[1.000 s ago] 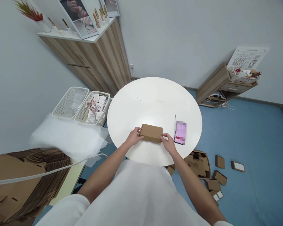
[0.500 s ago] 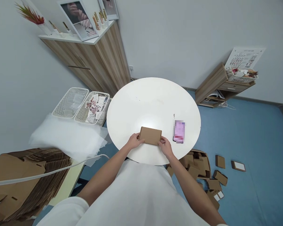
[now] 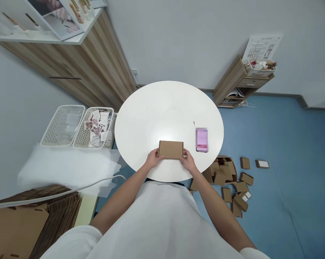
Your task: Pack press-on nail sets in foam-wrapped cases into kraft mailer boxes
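A small closed brown cardboard box (image 3: 171,149) lies flat on the round white table (image 3: 167,111), near its front edge. My left hand (image 3: 153,159) grips the box's near left corner with curled fingers. My right hand (image 3: 188,162) grips its near right corner the same way. A phone with a pink screen (image 3: 201,139) lies on the table just right of the box.
Two white baskets (image 3: 78,126) stand left of the table, one holding small packets. Flat cardboard blanks (image 3: 22,223) are stacked at bottom left under white foam sheets (image 3: 67,166). Several small boxes (image 3: 232,180) are scattered on the blue floor at right. Wooden cabinets stand by the wall.
The box has been drawn a little toward me and squared up, both hands staying on its ends. The camera has tilted, so the table sits higher and more centred.
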A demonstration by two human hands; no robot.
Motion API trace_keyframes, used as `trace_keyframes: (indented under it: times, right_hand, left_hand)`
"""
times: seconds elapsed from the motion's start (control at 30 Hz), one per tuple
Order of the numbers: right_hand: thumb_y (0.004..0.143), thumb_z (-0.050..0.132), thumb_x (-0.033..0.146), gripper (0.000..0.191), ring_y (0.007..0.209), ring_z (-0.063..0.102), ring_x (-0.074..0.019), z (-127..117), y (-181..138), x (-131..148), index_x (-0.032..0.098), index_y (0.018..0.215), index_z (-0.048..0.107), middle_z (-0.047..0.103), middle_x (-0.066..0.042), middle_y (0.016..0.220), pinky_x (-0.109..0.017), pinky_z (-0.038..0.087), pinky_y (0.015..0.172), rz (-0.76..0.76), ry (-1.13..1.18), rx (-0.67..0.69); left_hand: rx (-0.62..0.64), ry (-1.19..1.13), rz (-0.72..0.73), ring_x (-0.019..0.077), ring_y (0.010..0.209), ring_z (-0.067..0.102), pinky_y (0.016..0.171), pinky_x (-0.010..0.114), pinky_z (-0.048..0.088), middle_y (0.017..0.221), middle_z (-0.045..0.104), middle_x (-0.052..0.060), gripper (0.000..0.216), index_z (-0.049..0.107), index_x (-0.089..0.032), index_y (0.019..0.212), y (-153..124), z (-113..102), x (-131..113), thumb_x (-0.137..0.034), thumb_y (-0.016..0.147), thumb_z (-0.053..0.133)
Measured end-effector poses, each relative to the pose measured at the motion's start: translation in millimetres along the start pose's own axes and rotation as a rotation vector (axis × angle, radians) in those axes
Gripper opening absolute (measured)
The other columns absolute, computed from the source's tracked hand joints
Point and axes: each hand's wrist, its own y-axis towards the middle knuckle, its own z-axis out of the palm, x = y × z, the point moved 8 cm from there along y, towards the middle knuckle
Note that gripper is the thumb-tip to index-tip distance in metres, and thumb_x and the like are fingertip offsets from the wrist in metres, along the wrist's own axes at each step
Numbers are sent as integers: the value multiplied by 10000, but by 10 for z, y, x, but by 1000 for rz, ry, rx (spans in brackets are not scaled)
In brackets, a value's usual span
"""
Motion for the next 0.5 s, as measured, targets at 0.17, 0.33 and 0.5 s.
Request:
trace_keyframes:
  times: [0.17,0.33,0.5]
  right_hand:
    - [706,459,193,549,878,553,-158,53,-94,56,216,1250,383,529,-75,1124,-330,445,816,5,-57,-116]
    - [716,446,203,561,841,567,-153,175,-349,-13,214,1270,361,522,-76,1155,-323,449,806,59,-33,-183]
    - [727,446,235,558,889,547,-165,168,-762,-35,217,1276,350,503,-77,1188,-325,451,803,92,-36,-329]
  left_hand:
    - [39,62,174,176,812,521,712,291,437,910,534,51,474,462,-204,1144,-29,9,-123,-320,702,589]
    - [64,155,234,174,773,512,704,297,430,881,494,39,520,445,-218,1164,-73,-19,-40,-264,674,611]
    - [156,122,327,171,796,515,719,304,443,929,476,42,567,380,-234,1244,-183,26,-88,-258,710,568]
